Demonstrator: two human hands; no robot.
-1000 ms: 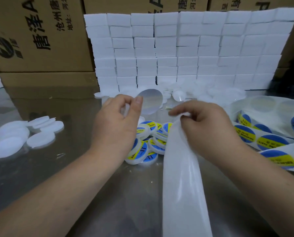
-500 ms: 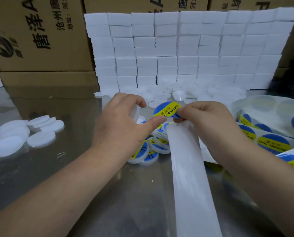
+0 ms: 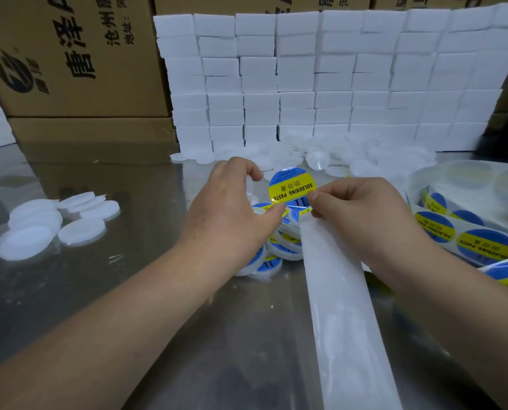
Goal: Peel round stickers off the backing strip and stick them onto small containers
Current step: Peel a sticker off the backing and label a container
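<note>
In left hand: white container; right hand pinches sticker.

The round sticker says "SOLDERING PASTE" and "助焊膏" upside down on its yellow band, the other stickers to its right say "SOLDERING PASTE" too, and the big brown box up to its left shows "唐泽" and "沧州".
</note>
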